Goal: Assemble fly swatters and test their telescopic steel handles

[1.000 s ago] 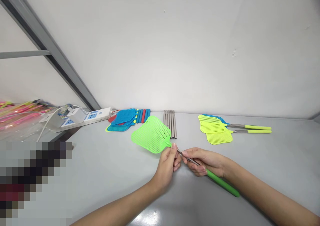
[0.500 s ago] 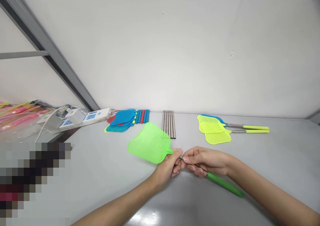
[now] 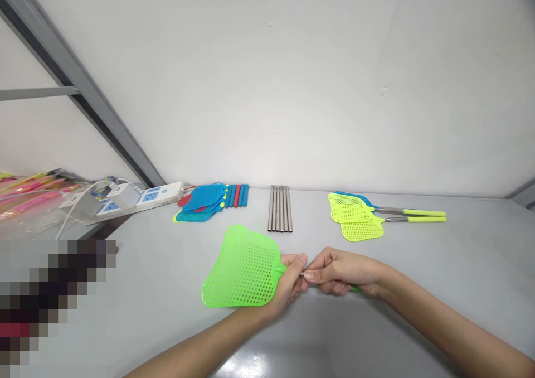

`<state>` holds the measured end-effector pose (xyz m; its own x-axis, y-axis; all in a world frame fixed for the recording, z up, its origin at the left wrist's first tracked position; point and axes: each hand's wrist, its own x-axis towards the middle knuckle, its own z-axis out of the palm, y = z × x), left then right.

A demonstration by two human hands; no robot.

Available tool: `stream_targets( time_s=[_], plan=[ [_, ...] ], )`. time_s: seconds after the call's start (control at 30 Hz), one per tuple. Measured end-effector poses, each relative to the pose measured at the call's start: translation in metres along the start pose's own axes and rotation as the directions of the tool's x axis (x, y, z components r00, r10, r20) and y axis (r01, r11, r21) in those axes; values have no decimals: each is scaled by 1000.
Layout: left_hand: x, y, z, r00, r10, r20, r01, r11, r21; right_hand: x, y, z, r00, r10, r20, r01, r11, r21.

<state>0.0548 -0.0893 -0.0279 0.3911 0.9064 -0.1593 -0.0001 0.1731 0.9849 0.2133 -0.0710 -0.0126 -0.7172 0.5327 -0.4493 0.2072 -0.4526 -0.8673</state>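
A green fly swatter is held between my two hands over the table, its perforated paddle tilted toward the lower left. My left hand is closed around its neck just behind the paddle. Close beside it, my right hand pinches the thin metal rod; most of the green handle is hidden behind that hand. Several metal rods lie side by side beyond my hands. To the right rest assembled swatters, two with yellow paddles and one with a blue paddle mostly covered.
At the back left lie stacked blue paddles beside blue and red handles. A white power strip with plugs and cables stands farther left, near plastic-bagged items. A wall closes off the grey table's back edge.
The green paddle has swung down and toward me, turning its face more to the camera. The handle has swung behind my right hand. Both hands keep their grip.
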Motion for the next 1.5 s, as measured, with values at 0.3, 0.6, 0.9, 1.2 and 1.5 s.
stream_targets(
  time_s=[0.3, 0.6, 0.9, 1.2, 1.5],
  plan=[
    [1, -3, -2, 999, 28, 24, -29, 998, 55, 1, 3, -3, 999, 18, 30, -17, 1000, -9],
    [2, -11, -5, 997, 76, 12, -77, 991, 109, 2, 4, -4, 998, 45, 53, -44, 999, -20],
    [4, -13, -7, 997, 80, 21, -82, 986, 144, 4, 7, -6, 998, 56, 27, -56, 998, -32],
    [6, -20, -8, 997, 68, 44, -72, 991, 113, 5, 6, -3, 997, -74, 20, 75, 997, -22],
    [4, -14, -5, 998, 58, 25, -61, 988, 139, 1, 2, -4, 993, -48, 109, 49, 999, -9]
  ],
)
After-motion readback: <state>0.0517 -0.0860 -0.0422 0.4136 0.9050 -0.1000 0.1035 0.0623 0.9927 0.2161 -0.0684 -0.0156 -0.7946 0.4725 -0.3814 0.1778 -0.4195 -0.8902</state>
